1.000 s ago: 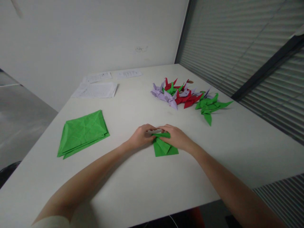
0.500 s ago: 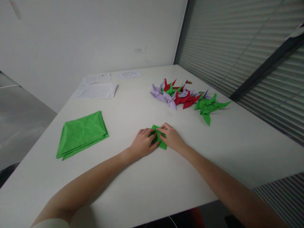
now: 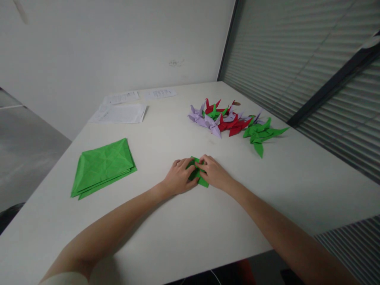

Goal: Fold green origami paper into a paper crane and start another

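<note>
A small folded piece of green origami paper [image 3: 202, 181] lies on the white table, partly covered by my fingers. From its left side my left hand [image 3: 179, 177] presses and grips it, palm down, with the fingers bent over its edge. On the other side my right hand [image 3: 214, 173] pinches the paper's upper right part between thumb and fingers. The two hands' fingertips nearly meet over the paper. Which fold lies beneath them is hidden.
A stack of creased green paper sheets [image 3: 103, 165] lies to the left. Folded paper cranes in purple [image 3: 213, 126], red [image 3: 234, 126] and green [image 3: 259, 134] cluster at the back right. Printed papers [image 3: 120, 113] lie at the back left. Window blinds [image 3: 311, 59] border the right side.
The fingers of my right hand have shifted slightly on the paper and curled more. My left hand stays almost where it was.
</note>
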Demonstrator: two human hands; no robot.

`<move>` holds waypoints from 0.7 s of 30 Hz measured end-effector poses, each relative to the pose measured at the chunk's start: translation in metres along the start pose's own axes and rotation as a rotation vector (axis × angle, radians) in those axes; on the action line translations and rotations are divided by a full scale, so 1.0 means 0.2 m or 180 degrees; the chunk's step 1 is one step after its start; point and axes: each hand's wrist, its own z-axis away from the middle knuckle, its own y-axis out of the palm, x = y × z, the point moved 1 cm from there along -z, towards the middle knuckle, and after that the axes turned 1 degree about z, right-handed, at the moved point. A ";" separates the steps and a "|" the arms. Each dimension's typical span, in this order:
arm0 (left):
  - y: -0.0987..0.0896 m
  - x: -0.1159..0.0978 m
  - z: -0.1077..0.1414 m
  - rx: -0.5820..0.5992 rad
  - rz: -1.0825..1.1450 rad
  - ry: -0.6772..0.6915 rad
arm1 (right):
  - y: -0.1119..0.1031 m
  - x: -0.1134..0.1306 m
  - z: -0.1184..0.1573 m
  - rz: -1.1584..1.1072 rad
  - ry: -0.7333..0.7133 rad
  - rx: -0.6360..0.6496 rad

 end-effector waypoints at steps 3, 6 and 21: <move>0.00 0.02 -0.01 0.0079 0.0006 0.0135 | -0.01 0.01 0.00 -0.0036 0.0018 0.0031; 0.00 0.03 -0.02 0.0149 -0.0016 0.0146 | -0.02 0.02 -0.01 0.0003 0.0027 0.0052; -0.01 -0.02 -0.02 0.0098 -0.0280 0.0209 | -0.03 0.02 0.00 0.0207 -0.0059 0.0196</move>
